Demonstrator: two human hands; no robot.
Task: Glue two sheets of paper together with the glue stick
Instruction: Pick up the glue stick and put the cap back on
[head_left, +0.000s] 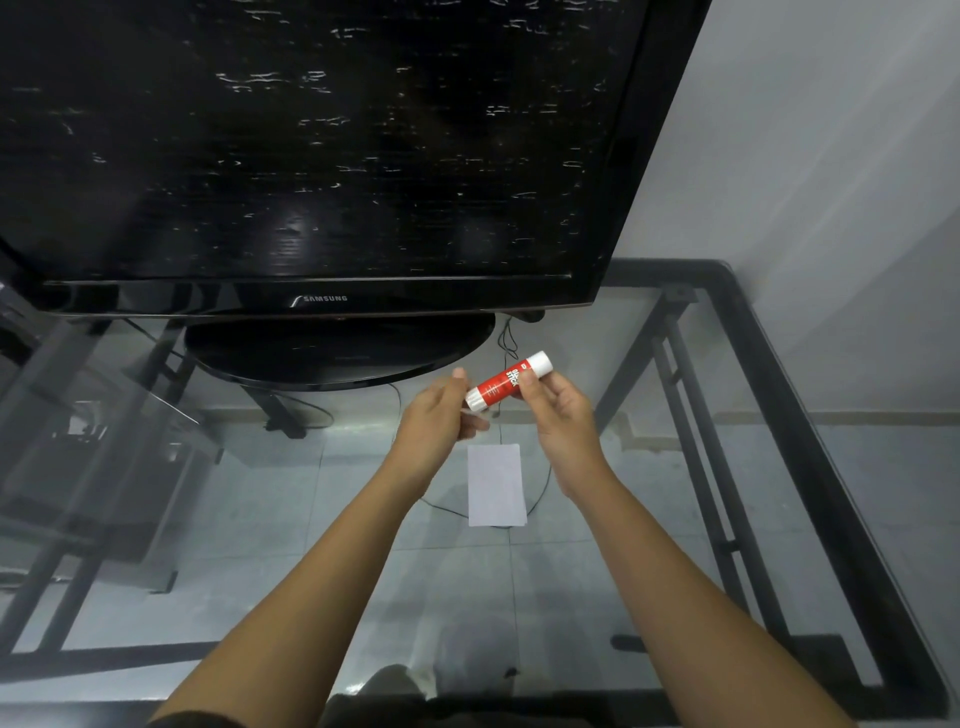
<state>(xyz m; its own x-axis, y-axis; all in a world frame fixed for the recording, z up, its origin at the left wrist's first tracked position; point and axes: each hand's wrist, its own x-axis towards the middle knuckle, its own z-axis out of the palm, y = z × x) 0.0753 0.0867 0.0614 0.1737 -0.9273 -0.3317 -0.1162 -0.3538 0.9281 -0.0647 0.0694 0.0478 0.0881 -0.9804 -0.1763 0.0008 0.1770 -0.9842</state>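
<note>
Glass makes the top of the table (779, 519) in front of me, set in a black metal frame, and through it I see the grey tiled floor (291, 499) and some thin black cables below. At the far side of the glass stands a big black television (311, 156) on an oval black base; its screen is dark and full of small pale marks. To the right a plain light wall (831, 182) rises behind the table's corner.

My two bare arms reach forward over the glass. My right hand (563, 423) grasps the glue stick (506, 381), with the thumb on its red middle part. The stick is held in the air, tilted, its white cap end pointing up and to the right. My left hand (436, 421) closes its fingertips on the lower white end of the same stick. Whether the cap is loosened, I cannot tell.

Below my hands, flat on the glass, lies the white paper (494, 486). It looks like one small sheet; I cannot tell if a second one lies under it.
</note>
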